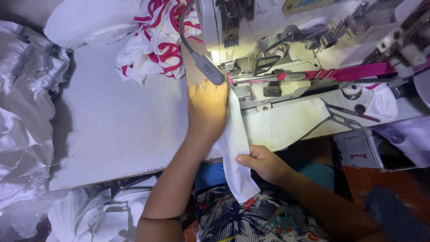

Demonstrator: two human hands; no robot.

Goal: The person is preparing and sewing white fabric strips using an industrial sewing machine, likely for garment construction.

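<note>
White fabric strip (235,148) runs from my lap to the sewing machine (286,67); my left hand (207,110) presses it flat, my right hand (262,162) pinches its near edge. Feeding seems underway; steady guidance is next.

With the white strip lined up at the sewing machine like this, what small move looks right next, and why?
Probably ease the white fabric strip a little further toward the needle area. The left hand presses it flat just before the foot, the right hand pinches its lower part at the table edge, and the pink binding tape already runs in from the right.
</note>
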